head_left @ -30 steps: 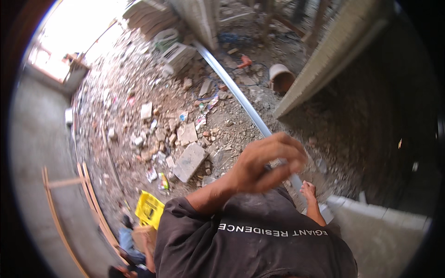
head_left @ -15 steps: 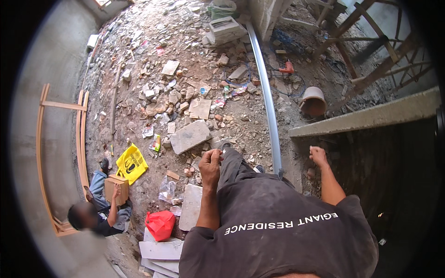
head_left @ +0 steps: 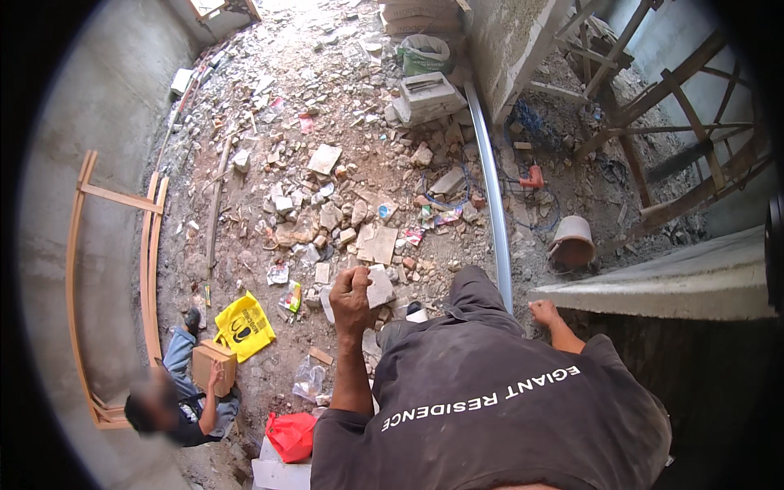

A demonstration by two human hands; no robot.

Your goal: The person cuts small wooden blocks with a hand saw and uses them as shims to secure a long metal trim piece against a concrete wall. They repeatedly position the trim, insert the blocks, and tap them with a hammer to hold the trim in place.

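My left hand (head_left: 351,298) is raised in front of my body, its fingers curled together; whatever they may hold is too small or hidden to name. Under it, on the rubble, lies a pale concrete slab (head_left: 379,287), partly covered by the hand. My right hand (head_left: 542,313) is closed in a loose fist with nothing seen in it, next to the near end of a concrete ledge (head_left: 653,294). To its left runs a long grey metal channel (head_left: 487,188) on the ground. One of my knees (head_left: 475,287) is bent forward beside the channel.
Broken bricks and stones (head_left: 327,216) cover the ground. At left, a person (head_left: 208,408) sits with a cardboard box (head_left: 214,367) near a yellow bag (head_left: 245,327) and a wooden frame (head_left: 73,269). A bucket (head_left: 573,242), a red power tool (head_left: 532,177) and wooden scaffolding (head_left: 686,122) are at right.
My view has shifted, so the ground things sit lower and further right. My left hand is further left over the slab; my right hand is lower, against the ledge's edge. A knee has come forward.
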